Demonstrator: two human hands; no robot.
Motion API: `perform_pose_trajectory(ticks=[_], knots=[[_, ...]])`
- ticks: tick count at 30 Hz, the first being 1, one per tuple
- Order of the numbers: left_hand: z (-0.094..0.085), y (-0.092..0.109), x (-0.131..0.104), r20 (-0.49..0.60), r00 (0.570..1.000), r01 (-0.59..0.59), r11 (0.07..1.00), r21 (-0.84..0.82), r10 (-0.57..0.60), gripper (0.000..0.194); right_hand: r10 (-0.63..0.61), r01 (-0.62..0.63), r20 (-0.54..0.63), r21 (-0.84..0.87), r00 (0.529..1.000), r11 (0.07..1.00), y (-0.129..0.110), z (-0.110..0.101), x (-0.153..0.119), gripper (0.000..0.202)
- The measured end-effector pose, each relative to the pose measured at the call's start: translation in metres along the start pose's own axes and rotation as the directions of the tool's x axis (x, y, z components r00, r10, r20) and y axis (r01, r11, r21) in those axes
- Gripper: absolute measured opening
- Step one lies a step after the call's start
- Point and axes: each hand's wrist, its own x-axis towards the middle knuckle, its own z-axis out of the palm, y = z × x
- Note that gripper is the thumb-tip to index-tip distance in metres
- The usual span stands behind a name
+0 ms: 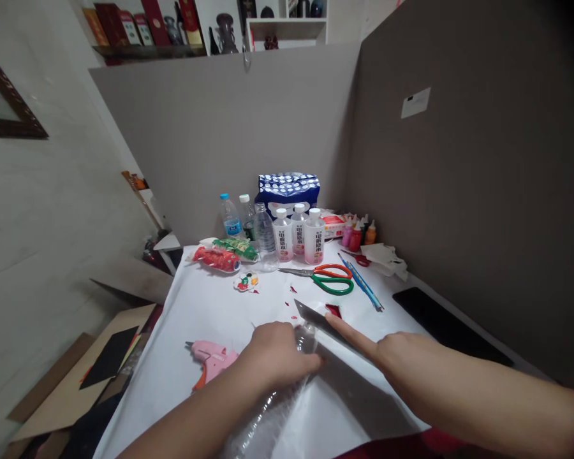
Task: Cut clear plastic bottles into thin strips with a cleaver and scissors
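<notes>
Directly under left hand (278, 354): clear bottle (266, 415), gripped.

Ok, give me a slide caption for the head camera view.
Left hand grips a clear plastic bottle; right hand holds a knife close to its far end.

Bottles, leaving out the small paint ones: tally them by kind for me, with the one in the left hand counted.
Pink-and-white bottles: 3
Blue-capped bottle: 1
White-capped bottle with a green label: 1
Uncapped clear bottle: 1
Held clear bottle, in the left hand: 1
Total: 7
</notes>
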Motion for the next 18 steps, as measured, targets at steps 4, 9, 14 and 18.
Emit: perform_pose_trajectory(ticks=[4,9,14,18], knots=[[0.002,-0.001,0.002,-0.015,1.000,-0.020,1.000,-0.021,0.020,0.053,-0.038,0.046,0.084,-0.089,0.996,0.995,-0.015,-0.023,0.016,0.116],[0.003,-0.001,0.004,-0.018,1.000,-0.010,1.000,0.024,0.011,0.046,-0.099,0.109,0.103,-0.099,0.990,0.989,-0.036,-0.051,0.032,0.109],[-0.001,-0.002,0.004,0.031,1.000,0.004,1.000,0.007,-0.004,0.047,-0.106,0.125,0.124,-0.158,0.987,0.980,-0.052,-0.056,0.046,0.110],[0.000,-0.003,0.006,0.019,0.997,-0.080,0.997,0.001,0.080,0.042,-0.151,0.176,0.131,-0.207,0.980,0.962,-0.063,-0.056,0.062,0.111]])
